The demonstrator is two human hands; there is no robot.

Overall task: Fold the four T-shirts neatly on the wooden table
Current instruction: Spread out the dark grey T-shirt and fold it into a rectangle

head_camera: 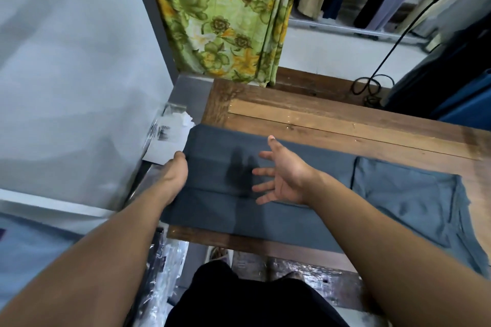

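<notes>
While I stand at the near edge of the wooden desk, some printed papers lie furthest left, in the gap between the pale wall and the desk's corner. Just beside them my left hand is at the left end of the grey-blue T-shirt. Its thumb sits on top of the hem and its fingers are tucked out of sight under the cloth, so it pinches that edge.

The T-shirt lies flat on the desk as a long band folded lengthwise, its left end reaching past the desk's left edge. Behind it a green and yellow floral curtain hangs down to the far edge of the desk.

My right hand hovers over the middle of the band, palm turned leftward, fingers straight and spread, gripping nothing. Its shadow falls on the cloth. Further right the fabric is lighter and rumpled, spilling over the near edge. I cannot tell if it is the same garment. A black cable coils at the far right corner.
</notes>
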